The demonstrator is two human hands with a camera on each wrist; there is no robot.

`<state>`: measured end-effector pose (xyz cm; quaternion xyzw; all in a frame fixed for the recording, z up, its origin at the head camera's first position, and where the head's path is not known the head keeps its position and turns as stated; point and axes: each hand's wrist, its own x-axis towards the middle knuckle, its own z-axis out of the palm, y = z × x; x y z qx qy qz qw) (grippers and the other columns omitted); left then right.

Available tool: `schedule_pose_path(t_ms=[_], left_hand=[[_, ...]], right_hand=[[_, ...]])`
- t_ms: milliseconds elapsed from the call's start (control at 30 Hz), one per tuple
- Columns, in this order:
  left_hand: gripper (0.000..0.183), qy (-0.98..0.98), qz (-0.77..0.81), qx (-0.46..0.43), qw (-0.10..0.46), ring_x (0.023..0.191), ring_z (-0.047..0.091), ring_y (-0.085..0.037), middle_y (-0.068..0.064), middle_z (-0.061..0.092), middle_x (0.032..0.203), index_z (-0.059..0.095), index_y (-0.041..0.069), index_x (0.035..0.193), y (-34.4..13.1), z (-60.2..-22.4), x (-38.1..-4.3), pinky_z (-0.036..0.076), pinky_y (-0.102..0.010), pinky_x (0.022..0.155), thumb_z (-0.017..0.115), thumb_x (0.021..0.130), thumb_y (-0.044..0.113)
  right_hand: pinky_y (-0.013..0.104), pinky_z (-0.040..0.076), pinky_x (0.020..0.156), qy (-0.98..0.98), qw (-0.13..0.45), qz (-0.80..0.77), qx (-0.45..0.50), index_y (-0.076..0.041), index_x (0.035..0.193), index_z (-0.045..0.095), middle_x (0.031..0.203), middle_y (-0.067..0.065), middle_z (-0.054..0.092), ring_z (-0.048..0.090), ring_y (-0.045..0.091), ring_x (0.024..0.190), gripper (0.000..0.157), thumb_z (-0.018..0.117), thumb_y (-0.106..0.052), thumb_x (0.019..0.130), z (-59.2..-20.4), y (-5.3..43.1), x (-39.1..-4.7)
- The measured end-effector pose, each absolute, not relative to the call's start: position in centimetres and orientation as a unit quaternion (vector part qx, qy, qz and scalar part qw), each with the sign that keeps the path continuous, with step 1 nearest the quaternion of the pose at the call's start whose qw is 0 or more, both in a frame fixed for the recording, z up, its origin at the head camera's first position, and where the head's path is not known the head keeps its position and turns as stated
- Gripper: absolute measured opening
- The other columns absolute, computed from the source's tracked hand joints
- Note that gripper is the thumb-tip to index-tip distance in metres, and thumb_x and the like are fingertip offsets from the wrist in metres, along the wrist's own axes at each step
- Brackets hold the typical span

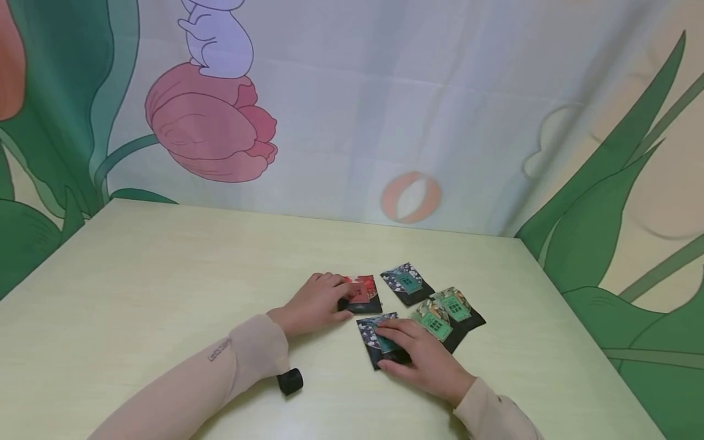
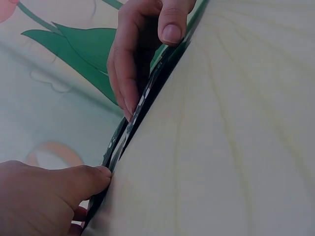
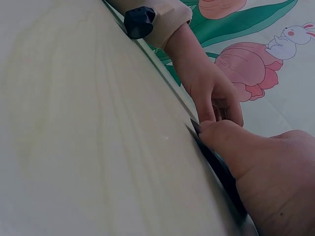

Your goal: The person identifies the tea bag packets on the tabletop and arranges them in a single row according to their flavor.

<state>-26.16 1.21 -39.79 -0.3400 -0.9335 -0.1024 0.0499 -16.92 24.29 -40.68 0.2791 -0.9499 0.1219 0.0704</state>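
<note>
In the head view my left hand (image 1: 315,305) rests its fingers on the left part of a red flower-printed sachet (image 1: 365,297), which lies flat on the table. To its right and nearer, my right hand (image 1: 422,355) lies with extended fingers over a dark blue patterned sachet (image 1: 370,336), hiding its right part. Another blue sachet (image 1: 407,283) lies farther back. Two green-labelled sachets, a nearer one (image 1: 436,326) and a farther one (image 1: 456,308), overlap beside the right hand. Both wrist views see the sachets nearly edge-on, so their faces barely show.
The pale wooden table (image 1: 181,263) runs back to a printed curtain (image 1: 341,122) with flowers and a rabbit. A small black block (image 1: 290,382) sits beneath the left sleeve's cuff. Green leaf prints hang along both sides.
</note>
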Motion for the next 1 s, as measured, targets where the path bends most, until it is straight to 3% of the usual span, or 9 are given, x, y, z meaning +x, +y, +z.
schedule_pose_path(t_ms=[767, 1000], left_hand=[[0.056, -0.926, -0.099, -0.361, 0.047, 0.118, 0.047, -0.022, -0.004, 0.053, 0.126, 0.045, 0.023, 0.132, -1.4, -39.4, -24.5, 0.033, -0.042, 0.103, 0.058, 0.083, 0.045], [0.054, -0.928, -0.109, -0.354, 0.037, 0.119, 0.046, -0.022, -0.004, 0.052, 0.126, 0.048, 0.020, 0.129, -2.5, -39.3, -23.7, 0.032, -0.041, 0.104, 0.059, 0.082, 0.044]], right_hand=[[0.038, 0.040, 0.101, -0.954, 0.070, 0.114, 0.270, -0.029, 0.129, 0.048, 0.133, -0.006, 0.046, 0.044, 0.014, 0.123, 0.057, 0.047, -0.061, 0.082, -40.7, 24.3, -16.9], [0.038, 0.040, 0.100, -0.950, 0.078, 0.116, 0.279, -0.028, 0.129, 0.048, 0.133, -0.005, 0.047, 0.044, 0.015, 0.122, 0.055, 0.051, -0.057, 0.082, -40.6, 24.1, -16.8]])
